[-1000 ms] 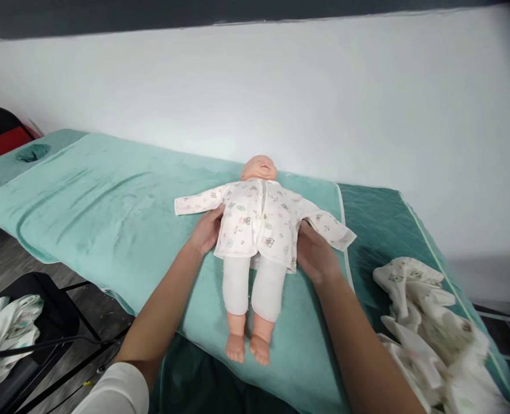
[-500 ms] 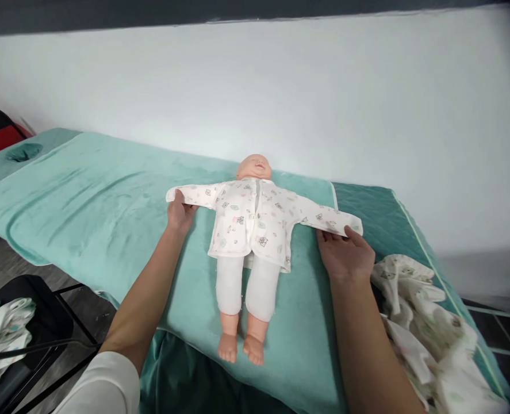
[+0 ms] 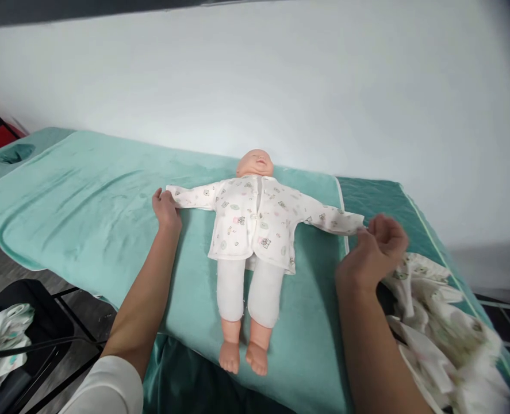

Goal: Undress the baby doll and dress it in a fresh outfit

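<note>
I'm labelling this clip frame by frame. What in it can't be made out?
Head view only:
- Doll's hands: inside the shirt sleeves.
- Right hand: motion-blurred, grip on the cuff unclear.
- Pile of clothes: blurred, cut off by the bottom edge.
- Cloth on the chair: cut off at the left edge.

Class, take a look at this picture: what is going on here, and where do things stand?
A person is dressing a baby doll that lies face up on a teal towel over a padded table. The doll wears a printed shirt and white trousers. The left hand grips the end of one spread sleeve; the right hand pinches the cuff of the other. A pile of similar clothes lies by the right arm.
</note>
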Demonstrator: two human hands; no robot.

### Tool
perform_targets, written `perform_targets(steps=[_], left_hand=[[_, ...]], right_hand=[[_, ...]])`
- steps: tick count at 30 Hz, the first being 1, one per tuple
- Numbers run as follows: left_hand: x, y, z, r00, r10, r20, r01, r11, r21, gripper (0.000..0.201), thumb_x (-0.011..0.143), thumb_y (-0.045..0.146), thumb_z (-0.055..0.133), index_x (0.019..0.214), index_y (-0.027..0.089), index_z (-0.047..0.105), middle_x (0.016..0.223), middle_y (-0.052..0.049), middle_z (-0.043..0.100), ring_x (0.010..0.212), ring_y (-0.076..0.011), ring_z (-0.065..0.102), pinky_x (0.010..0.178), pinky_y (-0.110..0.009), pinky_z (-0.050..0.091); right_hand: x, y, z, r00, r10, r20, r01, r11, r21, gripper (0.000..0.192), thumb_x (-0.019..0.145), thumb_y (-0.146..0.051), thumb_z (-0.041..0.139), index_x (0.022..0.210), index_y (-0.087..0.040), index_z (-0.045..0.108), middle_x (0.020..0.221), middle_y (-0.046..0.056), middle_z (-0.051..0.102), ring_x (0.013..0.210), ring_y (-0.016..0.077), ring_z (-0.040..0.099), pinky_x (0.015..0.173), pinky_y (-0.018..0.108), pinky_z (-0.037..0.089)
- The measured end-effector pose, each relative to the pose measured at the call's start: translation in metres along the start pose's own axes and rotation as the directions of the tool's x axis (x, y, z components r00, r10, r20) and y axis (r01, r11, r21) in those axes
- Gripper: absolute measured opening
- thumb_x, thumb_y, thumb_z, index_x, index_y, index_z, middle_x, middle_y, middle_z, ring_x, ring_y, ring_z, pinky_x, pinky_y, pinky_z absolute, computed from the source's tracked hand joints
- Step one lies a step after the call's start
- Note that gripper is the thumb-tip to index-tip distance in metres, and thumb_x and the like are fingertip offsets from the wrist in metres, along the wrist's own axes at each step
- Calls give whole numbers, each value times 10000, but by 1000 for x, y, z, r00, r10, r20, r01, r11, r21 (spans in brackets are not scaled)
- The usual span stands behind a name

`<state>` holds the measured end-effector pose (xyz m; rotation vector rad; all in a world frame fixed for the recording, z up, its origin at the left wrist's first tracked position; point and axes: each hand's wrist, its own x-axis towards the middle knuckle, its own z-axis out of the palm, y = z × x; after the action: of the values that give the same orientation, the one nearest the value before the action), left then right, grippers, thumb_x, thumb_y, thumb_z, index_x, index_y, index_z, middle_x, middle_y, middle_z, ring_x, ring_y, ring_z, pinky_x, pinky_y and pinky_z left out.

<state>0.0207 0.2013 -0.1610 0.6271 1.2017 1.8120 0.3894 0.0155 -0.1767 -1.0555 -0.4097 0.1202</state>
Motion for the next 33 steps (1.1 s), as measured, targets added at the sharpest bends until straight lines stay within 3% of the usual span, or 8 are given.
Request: perform_targets(steps=[3, 6, 9, 12, 17, 23, 29, 33], left_hand=[[-13, 5, -6, 965, 262, -6, -257, 949, 183, 432, 878, 124, 575, 1277, 252, 470, 1373, -79, 600, 1292, -151, 566, 1170, -350, 391], [-34, 9, -10, 851, 498, 169, -523, 770, 365, 416, 893, 143, 559, 1292, 245, 498, 1400, -86, 573, 1376, -184, 492, 1227, -379, 301], [-60, 12, -9, 779, 502, 375, -620, 704, 346, 290, 933, 198, 527, 1216, 231, 581, 1282, -76, 630, 1253, -205, 574, 1155, -391, 398], [-85, 15, -4, 694, 382, 610, -649, 698, 303, 219, 956, 279, 537, 1136, 229, 651, 1163, -64, 683, 1144, -216, 618, 1093, -417, 452], [-115, 24, -1, 481, 244, 842, -632, 762, 140, 424, 878, 346, 698, 1288, 264, 630, 1362, -104, 621, 1312, -281, 547, 1174, -479, 375], [-135, 30, -24, 148, 221, 964, -789, 614, -20, 703, 819, 383, 776, 1446, 286, 474, 1544, -154, 439, 1499, -342, 331, 1228, -584, 283], [-157, 32, -46, 249, 274, 929, -850, 521, 74, 538, 886, 195, 656, 1390, 286, 492, 1429, -142, 534, 1378, -287, 475, 1137, -530, 426], [-159, 30, -49, 255, 389, 885, -908, 411, 80, 434, 899, 144, 636, 1307, 268, 555, 1256, -116, 630, 1161, -238, 600, 985, -434, 524]], right_hand=[[-40, -22, 16, 921, -123, 371, 174, 979, -108, 423, 855, -209, 682, 1264, -239, 577, 1421, 79, 595, 1378, 241, 533, 1222, 517, 347], [-74, -43, 26, 678, -82, 731, 335, 919, -209, 442, 944, -281, 628, 1376, -260, 538, 1470, 98, 558, 1395, 261, 508, 1190, 556, 377], [-87, -54, 30, 391, -104, 914, 546, 826, -140, 561, 932, -312, 671, 1455, -294, 469, 1594, 103, 414, 1496, 294, 363, 1223, 578, 313], [-85, -58, 30, 247, -100, 964, 634, 769, -83, 693, 907, -392, 709, 1513, -316, 382, 1665, 97, 272, 1552, 328, 232, 1233, 604, 278], [-86, -60, 29, 317, -215, 924, 801, 582, -140, 515, 894, -352, 718, 1371, -297, 533, 1429, 129, 532, 1303, 337, 521, 1044, 546, 478], [-92, -66, 27, 331, -296, 896, 867, 470, -164, 281, 911, -252, 683, 1185, -279, 629, 1000, 85, 649, 912, 254, 615, 799, 414, 523], [-88, -72, 24, 265, -173, 949, 787, 608, -109, 486, 903, -216, 665, 1364, -261, 518, 1199, 125, 575, 1115, 292, 587, 932, 463, 532], [-93, -67, 22, 312, -245, 918, 833, 536, -140, 460, 893, -129, 610, 1329, -253, 530, 1142, 118, 603, 1051, 282, 603, 879, 442, 548]])
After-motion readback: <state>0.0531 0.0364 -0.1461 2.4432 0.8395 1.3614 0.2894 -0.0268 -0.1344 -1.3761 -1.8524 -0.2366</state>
